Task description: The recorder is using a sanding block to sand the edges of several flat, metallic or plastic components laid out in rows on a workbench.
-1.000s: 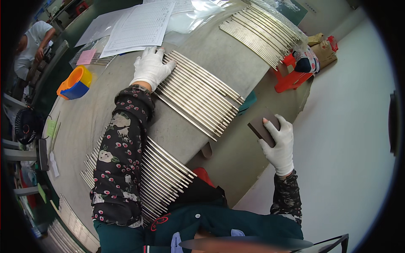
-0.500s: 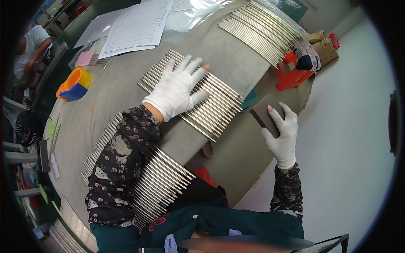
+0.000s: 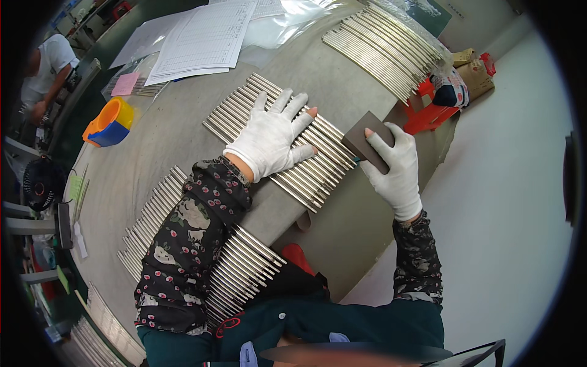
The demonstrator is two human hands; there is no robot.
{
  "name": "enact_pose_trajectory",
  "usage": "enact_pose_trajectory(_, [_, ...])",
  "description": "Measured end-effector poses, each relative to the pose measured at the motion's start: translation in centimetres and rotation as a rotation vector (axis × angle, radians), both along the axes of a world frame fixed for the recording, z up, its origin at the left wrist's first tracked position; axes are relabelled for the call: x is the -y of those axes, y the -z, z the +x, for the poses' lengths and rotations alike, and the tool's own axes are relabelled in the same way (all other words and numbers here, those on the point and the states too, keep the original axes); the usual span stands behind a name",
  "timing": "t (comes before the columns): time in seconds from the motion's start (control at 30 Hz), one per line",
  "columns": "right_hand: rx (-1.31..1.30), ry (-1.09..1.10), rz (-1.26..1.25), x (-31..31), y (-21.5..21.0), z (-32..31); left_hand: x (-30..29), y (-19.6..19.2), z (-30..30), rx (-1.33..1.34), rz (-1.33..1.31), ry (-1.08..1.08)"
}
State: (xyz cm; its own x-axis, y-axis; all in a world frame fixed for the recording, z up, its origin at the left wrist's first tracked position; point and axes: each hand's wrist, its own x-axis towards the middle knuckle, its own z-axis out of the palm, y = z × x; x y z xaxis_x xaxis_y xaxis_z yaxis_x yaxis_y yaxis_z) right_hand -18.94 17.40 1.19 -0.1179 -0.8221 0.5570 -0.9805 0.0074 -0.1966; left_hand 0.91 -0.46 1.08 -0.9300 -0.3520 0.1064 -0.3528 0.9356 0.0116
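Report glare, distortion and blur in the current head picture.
In the head view, the table bows from fisheye distortion; glare there whitens the clear plastic and streaks the metal rods; a smeared patch blurs that view's bottom; left hand and right hand show clear outlines.

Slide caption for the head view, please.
Gloved left hand spread across metal rods on a gray worktable; gloved right hand holds a brown block near their ends.

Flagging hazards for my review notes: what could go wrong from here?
The rods lie side by side with ends at the table edge, so one might slip off under the left hand. The dark block in the right hand is close to those ends and could knock them askew. Bare fingertips show on both hands, so a rod end might scrape skin.
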Motion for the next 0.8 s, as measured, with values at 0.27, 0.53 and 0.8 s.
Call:
enact_pose_trajectory(0.27, [-0.078, -0.090, 0.055, 3.1, -0.6, -0.4, 0.2, 0.3, -0.2, -0.030, -0.005, -0.007])
enact_pose_trajectory(0.53, [-0.095, -0.050, 0.001, 4.9, -0.1, 1.2, -0.1, 0.0, -0.5, -0.047, 0.012, -0.008])
enact_pose_trajectory(0.8, [-0.043, 0.069, 0.098, -4.9, -1.4, -0.5, 0.0, 0.3, 0.1, -0.008, -0.022, 0.001])
